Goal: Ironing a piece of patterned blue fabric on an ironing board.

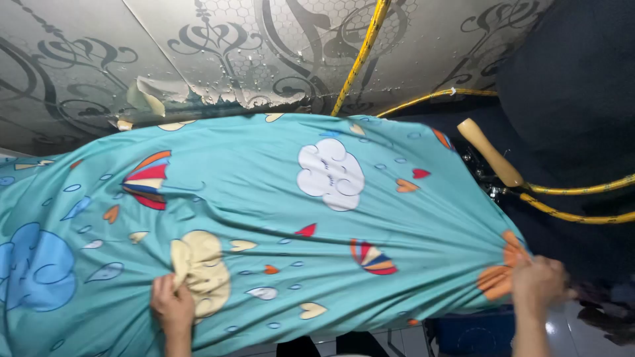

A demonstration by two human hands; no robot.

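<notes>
Both hands clutched the teal patterned sheet (278,218): the left hand (173,305) bunched its near edge, the right hand (539,281) its corner.

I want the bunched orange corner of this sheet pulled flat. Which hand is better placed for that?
The right hand: it already grips the teal patterned sheet at its bunched orange corner. The left hand clutches the edge near the cream cloud print, well away.
</notes>
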